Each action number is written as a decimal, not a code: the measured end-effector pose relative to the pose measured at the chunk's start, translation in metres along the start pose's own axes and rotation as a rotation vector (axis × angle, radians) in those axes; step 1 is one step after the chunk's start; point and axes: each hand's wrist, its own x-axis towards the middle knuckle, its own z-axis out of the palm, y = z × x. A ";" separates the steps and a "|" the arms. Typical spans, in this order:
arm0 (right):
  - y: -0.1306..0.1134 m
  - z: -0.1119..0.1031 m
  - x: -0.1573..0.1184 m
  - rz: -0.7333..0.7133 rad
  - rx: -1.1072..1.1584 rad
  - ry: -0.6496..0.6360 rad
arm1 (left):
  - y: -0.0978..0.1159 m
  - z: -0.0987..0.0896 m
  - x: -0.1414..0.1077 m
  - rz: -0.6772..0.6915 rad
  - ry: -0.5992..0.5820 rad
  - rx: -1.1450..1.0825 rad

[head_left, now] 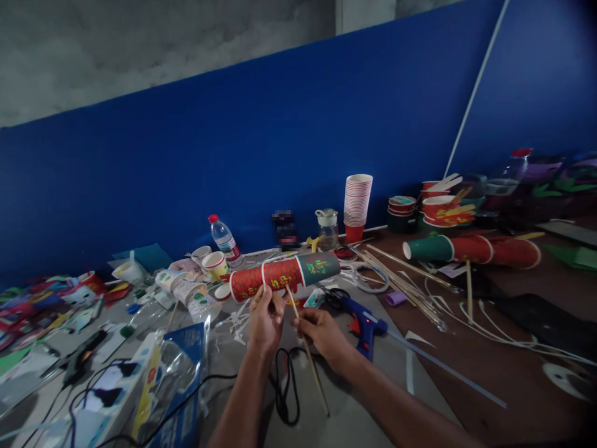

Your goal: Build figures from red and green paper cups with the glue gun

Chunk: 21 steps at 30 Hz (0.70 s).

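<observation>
A row of joined paper cups [281, 274], red with a green one at the right end and yellow markings, is held up above the cluttered table. My left hand [265, 318] pinches its underside near the middle. Between the fingers of my right hand [321, 331] is a thin wooden stick [311, 367], slanting down toward me, its upper tip against the underside of the cups. Just right of that hand lies a blue hot glue gun [366, 323] with a clear glue stick in its back. Black-handled scissors [336, 297] sit behind it.
A tall stack of paper cups [358, 208], a glass jar [328, 230] and a water bottle [226, 241] stand by the blue partition [261, 143]. Another joined-cup piece [473, 250] rests at right, near loose wooden sticks [405, 283]. A power strip [124, 392] and cables occupy the left front.
</observation>
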 end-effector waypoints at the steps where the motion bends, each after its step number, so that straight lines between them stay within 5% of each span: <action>1: 0.001 0.000 0.000 0.006 0.006 0.003 | 0.000 0.000 0.000 -0.002 0.000 0.002; 21: 0.001 -0.001 0.001 0.045 0.076 0.025 | 0.000 0.001 -0.001 0.006 -0.039 0.015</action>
